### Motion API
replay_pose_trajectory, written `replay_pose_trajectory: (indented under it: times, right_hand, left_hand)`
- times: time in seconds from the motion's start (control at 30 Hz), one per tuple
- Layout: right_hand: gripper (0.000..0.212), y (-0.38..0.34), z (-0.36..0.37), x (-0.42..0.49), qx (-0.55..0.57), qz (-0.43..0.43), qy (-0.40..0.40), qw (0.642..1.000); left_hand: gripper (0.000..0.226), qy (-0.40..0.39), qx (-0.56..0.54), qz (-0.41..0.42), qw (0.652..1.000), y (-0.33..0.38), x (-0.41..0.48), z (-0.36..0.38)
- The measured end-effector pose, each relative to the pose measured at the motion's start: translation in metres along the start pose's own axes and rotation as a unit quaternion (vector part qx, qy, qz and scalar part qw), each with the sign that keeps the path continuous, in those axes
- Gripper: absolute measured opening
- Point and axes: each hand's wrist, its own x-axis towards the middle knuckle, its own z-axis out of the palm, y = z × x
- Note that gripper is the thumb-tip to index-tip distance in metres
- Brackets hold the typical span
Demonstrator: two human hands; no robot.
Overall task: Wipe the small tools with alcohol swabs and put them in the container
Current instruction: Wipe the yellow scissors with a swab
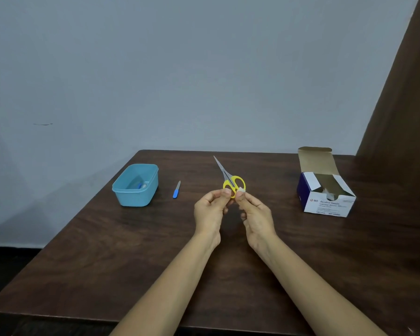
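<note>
Two hands met above the middle of the dark wood-grain surface (107,251), and between them you held the scissors (230,180). Their long axis ran away from you, tilted a little to the left, with the slim metal blades together and the tip aimed at the far edge near the pale wall (180,69). The yellow plastic loops sat nearest you. Your left hand (210,212) had its grip pinched shut on the left loop, thumb and fingertips meeting on the plastic. Your right hand (256,215) had its grip closed on a small white swab (242,189), pressed against the right loop.

To your left, well apart from the hands, stood the light blue plastic container (137,185), a rounded rectangle without a lid; something blue and something pale lay inside, too small to tell. Between the container and the scissors lay a nail file (176,189) with a blue handle and a grey blade, flat on the wood, its blade end pointing away from you.

At your right stood an opened cardboard box (325,190), white and dark blue, flap raised at the back. Its front read "BD Alcohol Swabs"; the smaller print was blurred. A brown curtain (398,93) hung at the far right.
</note>
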Motion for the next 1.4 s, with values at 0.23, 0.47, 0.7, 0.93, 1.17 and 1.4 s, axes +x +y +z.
replay_pose_trajectory:
  times: [0.23,0.47,0.7,0.93,1.17,1.4]
  right_hand:
    - [0.006,-0.005,0.001,-0.004,-0.039,0.006,0.015,0.999]
    - [0.003,-0.007,0.002,-0.008,-0.103,-0.011,-0.007,0.995]
    - [0.009,-0.010,0.001,-0.006,-0.120,-0.037,0.026,0.992]
    - [0.008,-0.020,-0.010,0.004,-0.300,-0.262,0.100,0.912]
    - [0.008,-0.009,-0.010,0.006,-0.372,-0.317,0.064,0.870]
    - [0.012,-0.013,-0.013,0.006,-0.381,-0.363,0.048,0.849]
  left_hand:
    - [0.014,0.021,0.026,0.019,0.999,0.000,-0.002,0.001]
    - [0.011,0.009,0.005,0.007,1.000,0.001,-0.002,0.001]
    - [0.011,0.001,0.007,0.007,1.000,0.003,0.002,-0.002]
    - [0.012,0.008,0.030,0.038,0.999,0.000,0.003,-0.002]
    - [0.008,-0.002,0.043,0.060,0.997,0.000,0.003,-0.004]
    - [0.006,-0.008,0.081,0.071,0.994,-0.001,0.000,-0.001]
